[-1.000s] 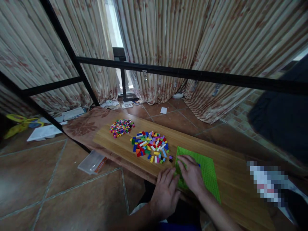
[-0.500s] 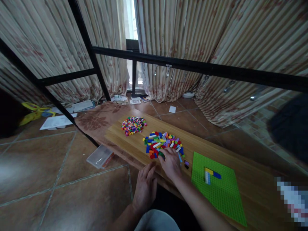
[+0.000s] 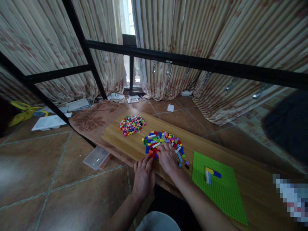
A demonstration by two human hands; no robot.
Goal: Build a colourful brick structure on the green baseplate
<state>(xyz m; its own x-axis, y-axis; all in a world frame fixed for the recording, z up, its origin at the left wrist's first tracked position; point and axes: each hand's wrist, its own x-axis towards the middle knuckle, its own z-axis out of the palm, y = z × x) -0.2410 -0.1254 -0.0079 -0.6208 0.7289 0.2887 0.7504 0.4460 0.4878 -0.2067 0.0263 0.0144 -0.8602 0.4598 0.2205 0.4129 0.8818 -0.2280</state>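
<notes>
My right hand [image 3: 167,158] is over the near side of a pile of mixed toy bricks [image 3: 154,140], fingers bent down among them. Its fingertips are hidden, so any brick between them does not show. My left hand [image 3: 143,177] rests at the near edge of the wooden board [image 3: 192,136], just left of my right hand. Its fingers are loosely bent and a little apart, tips close to red and blue bricks, with nothing visible in them. To the right lies a green baseplate [image 3: 216,195] bearing a yellow brick [image 3: 209,170], a blue brick [image 3: 217,174] and a white and light-blue piece [image 3: 208,177].
A second pile of smaller bricks [image 3: 132,125] sits at the board's far left. A few loose bricks [image 3: 187,164] lie between the large pile and the baseplate. A clear plastic box [image 3: 96,157] stands on the tiled floor. A black metal frame [image 3: 183,62] crosses before the curtains.
My left hand has moved up to the board's edge, its fingers reaching farther forward. My right hand has shifted slightly left and up in the pile, covering a dark green brick seen before.
</notes>
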